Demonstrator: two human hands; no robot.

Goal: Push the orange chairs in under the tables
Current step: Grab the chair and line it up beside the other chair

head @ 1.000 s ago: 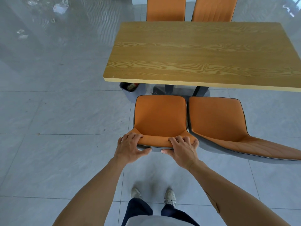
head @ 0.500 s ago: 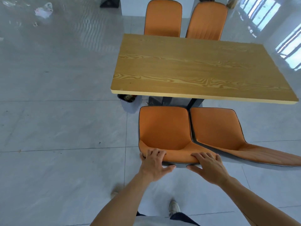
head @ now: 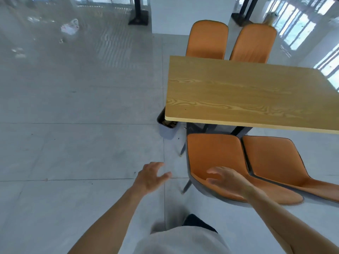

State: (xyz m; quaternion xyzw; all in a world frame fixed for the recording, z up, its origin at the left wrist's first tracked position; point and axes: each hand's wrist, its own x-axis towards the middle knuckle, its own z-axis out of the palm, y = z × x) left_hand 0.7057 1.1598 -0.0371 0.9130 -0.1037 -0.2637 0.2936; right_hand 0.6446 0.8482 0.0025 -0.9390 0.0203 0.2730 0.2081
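A wooden table (head: 238, 92) stands at the right. Two orange chairs sit side by side on its near side, the left chair (head: 216, 158) and the right chair (head: 275, 162), their seats partly under the table edge. Two more orange chairs (head: 208, 40) (head: 254, 44) stand against the far side. My left hand (head: 152, 176) hovers over the floor left of the near left chair, fingers spread and holding nothing. My right hand (head: 225, 181) floats just above that chair's backrest, fingers loose, also holding nothing.
A small grey bin (head: 166, 128) with rubbish stands on the floor at the table's near left corner. A white column (head: 189, 13) and black post bases stand at the back. Litter (head: 70, 26) lies far left on the grey tiled floor.
Both hands have let go of the near left chair's backrest and lifted off it. The view has swung left, so table and chairs now sit further right.
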